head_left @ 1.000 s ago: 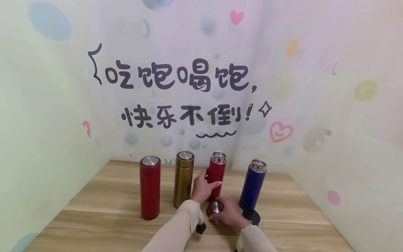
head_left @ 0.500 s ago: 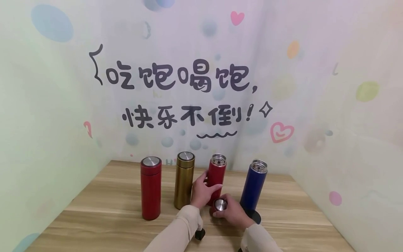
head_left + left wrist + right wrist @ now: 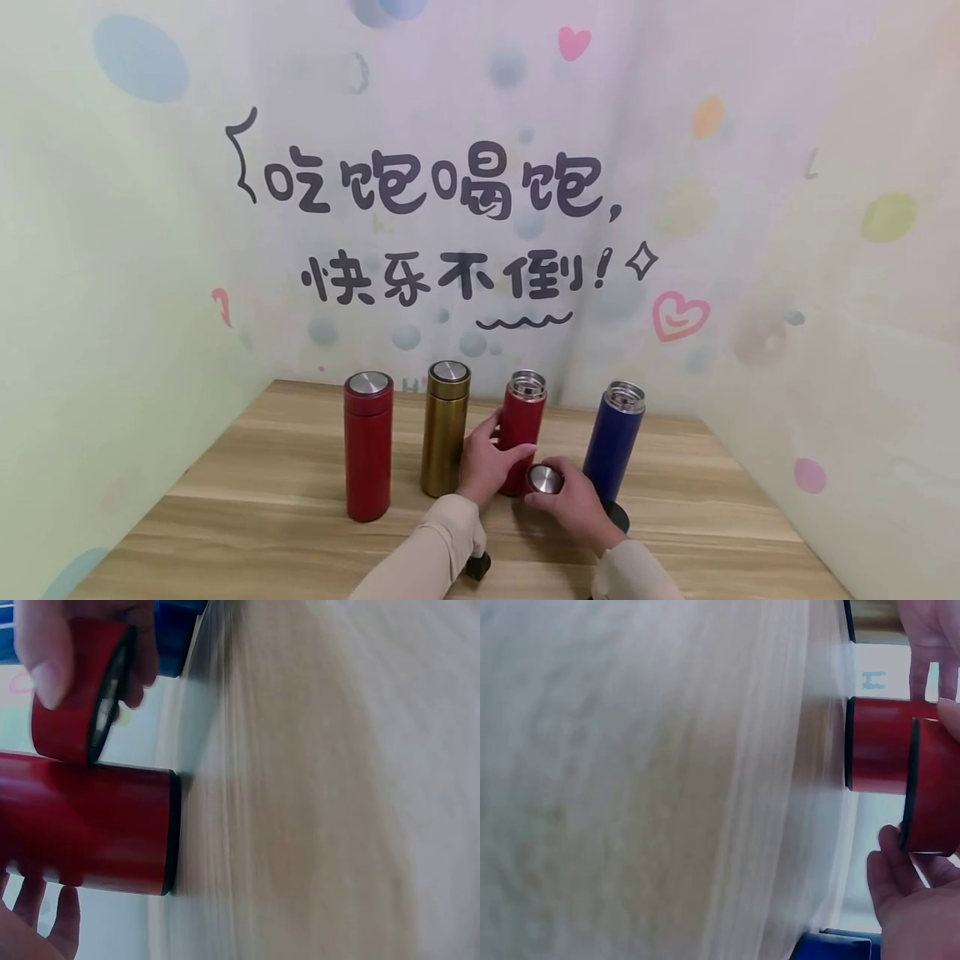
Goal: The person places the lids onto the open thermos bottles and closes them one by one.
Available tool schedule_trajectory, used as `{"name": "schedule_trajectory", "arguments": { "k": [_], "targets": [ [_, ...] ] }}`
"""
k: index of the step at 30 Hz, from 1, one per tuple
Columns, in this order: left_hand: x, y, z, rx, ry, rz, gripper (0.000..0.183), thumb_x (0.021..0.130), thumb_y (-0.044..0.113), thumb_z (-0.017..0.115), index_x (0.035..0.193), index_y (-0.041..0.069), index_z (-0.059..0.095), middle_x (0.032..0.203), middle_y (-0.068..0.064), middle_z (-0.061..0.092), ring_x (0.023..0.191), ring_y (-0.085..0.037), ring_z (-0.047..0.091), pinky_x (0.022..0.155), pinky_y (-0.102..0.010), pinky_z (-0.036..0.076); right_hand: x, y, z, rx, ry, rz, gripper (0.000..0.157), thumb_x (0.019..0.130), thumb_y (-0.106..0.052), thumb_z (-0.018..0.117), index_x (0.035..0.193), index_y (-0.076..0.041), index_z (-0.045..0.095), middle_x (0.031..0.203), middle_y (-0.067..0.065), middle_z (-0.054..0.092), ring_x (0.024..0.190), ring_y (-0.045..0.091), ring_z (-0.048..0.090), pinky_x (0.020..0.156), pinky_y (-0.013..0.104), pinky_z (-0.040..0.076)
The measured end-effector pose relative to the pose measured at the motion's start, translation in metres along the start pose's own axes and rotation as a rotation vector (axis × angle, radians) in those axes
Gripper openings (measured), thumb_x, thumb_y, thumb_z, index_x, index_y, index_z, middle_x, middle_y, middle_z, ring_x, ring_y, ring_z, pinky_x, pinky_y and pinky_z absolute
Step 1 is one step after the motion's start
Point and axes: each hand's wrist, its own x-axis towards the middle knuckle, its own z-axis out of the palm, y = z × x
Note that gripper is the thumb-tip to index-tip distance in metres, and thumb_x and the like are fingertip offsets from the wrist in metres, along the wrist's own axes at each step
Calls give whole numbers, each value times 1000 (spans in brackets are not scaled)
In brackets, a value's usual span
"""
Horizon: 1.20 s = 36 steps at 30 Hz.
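My left hand (image 3: 483, 462) grips the body of a red thermos (image 3: 522, 417), which stands upright with its steel mouth uncovered. A red lid (image 3: 545, 479) with a steel top is pinched in my right hand (image 3: 577, 504), just in front and to the right of that thermos. In the left wrist view the lid (image 3: 64, 712) is tilted and off the table, close against the thermos (image 3: 90, 825). Behind my right hand stands an uncovered blue thermos (image 3: 617, 437). Part of a dark lid (image 3: 618, 517) shows beside that hand; the rest is hidden.
A capped gold thermos (image 3: 444, 442) stands just left of my left hand. Farther left is a larger capped red thermos (image 3: 368, 458). All stand on a wooden table (image 3: 262, 500), with printed walls behind and at both sides.
My right hand has carried the red lid rightward and slightly up, away from its spot in front of the thermos. The held red thermos has shifted slightly nearer. The camera view has turned slightly left.
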Motion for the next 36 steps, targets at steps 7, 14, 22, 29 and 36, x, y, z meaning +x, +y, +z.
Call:
{"name": "schedule_trajectory", "arguments": {
  "k": [7,14,22,29,36],
  "targets": [
    [-1,1,-2,32,1,10,75,76,42,82,141,18,53,130,-2,61,111,-21,60,92,-42,51,-2,-2,-4,15,123,-42,54,74,-19,85,118,-3,58,110,9,63,100,24,59,89,45,50],
    [-1,1,-4,33,-9,-23,78,76,44,82,143,19,51,130,-3,61,113,-21,60,95,-45,49,-6,-6,-7,52,225,-93,57,74,-19,85,122,-3,57,116,12,62,105,27,59,90,45,49],
    [0,-2,-2,57,-1,2,80,75,46,82,142,15,52,127,-7,63,110,-23,62,92,-46,51,-12,-12,-6,51,332,-138,60,76,-21,84,125,-2,55,118,13,60,106,25,58,89,43,50],
    [-2,0,-3,47,-8,-28,79,76,44,81,143,15,51,131,-7,61,115,-26,60,95,-49,49,-9,-23,-7,50,418,-175,61,81,-27,81,129,-4,53,118,10,59,107,22,56,89,44,51],
    [-4,5,0,51,-3,-52,75,78,39,81,143,16,51,131,-8,60,114,-26,60,94,-48,49,-4,-34,-7,79,513,-233,59,84,-25,78,132,-3,52,120,10,58,107,20,55,85,23,49]
  ]
}}
